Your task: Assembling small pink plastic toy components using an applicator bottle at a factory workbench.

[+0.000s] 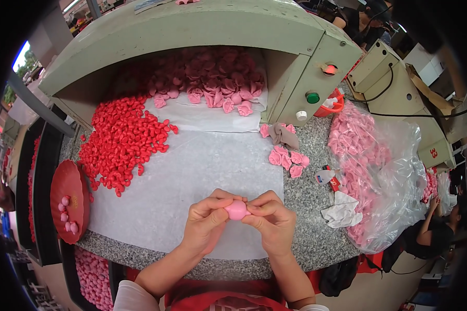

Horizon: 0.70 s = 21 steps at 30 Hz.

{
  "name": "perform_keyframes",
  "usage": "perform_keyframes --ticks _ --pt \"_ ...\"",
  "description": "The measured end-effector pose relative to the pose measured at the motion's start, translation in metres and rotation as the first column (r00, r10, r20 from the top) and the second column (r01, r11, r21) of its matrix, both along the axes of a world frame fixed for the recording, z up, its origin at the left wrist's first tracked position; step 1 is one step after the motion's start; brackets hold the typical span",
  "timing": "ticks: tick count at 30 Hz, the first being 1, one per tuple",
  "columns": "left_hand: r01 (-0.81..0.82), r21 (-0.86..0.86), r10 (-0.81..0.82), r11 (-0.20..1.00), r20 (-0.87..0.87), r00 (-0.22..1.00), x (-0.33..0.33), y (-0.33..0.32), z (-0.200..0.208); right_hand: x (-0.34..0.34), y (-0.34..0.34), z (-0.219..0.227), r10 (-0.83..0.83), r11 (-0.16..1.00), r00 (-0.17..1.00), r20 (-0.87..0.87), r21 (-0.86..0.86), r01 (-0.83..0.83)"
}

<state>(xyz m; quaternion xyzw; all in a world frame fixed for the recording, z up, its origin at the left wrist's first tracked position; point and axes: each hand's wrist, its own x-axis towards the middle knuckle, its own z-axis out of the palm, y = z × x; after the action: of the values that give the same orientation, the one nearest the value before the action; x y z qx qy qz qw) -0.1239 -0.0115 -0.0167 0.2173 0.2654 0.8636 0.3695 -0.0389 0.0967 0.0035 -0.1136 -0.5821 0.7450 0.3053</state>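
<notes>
Over the near part of a white sheet (192, 160), a smooth pink rounded piece (237, 210) is held between both hands. My left hand (207, 215) pinches its left side with thumb and fingers. On the other side, my right hand (274, 220) grips it the same way, closed at its right end. Left of the hands lies a heap of small glossy red pieces (122, 147). Several pink flower-shaped pieces (289, 158) rest on the speckled counter to the right, beside a crumpled taupe cloth (284, 136).
A grey-green open-fronted box machine (290, 93) stands behind, with pink flower-shaped pieces (213, 78) inside. At left, a red basin (80, 207) holds several pink balls. A plastic bag (399, 155) of pink pieces, a small bottle (325, 177) and a white cloth (342, 210) lie at right.
</notes>
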Motion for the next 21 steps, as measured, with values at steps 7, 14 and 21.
perform_keyframes --ticks 7,14,21 --pt "-0.029 -0.013 0.030 0.999 0.033 0.999 0.001 -0.003 -0.003 -0.002 -0.005 -0.006 0.020 1.000 1.000 -0.003 -0.010 -0.021" --pt "-0.030 -0.016 0.031 0.999 0.052 0.998 0.000 0.002 0.000 -0.004 -0.013 -0.008 -0.051 0.996 0.998 -0.032 0.074 0.053" --pt "-0.124 -0.172 0.136 0.977 0.060 0.989 0.006 -0.001 0.001 -0.005 -0.013 -0.016 -0.066 0.994 0.998 0.000 0.090 0.066"
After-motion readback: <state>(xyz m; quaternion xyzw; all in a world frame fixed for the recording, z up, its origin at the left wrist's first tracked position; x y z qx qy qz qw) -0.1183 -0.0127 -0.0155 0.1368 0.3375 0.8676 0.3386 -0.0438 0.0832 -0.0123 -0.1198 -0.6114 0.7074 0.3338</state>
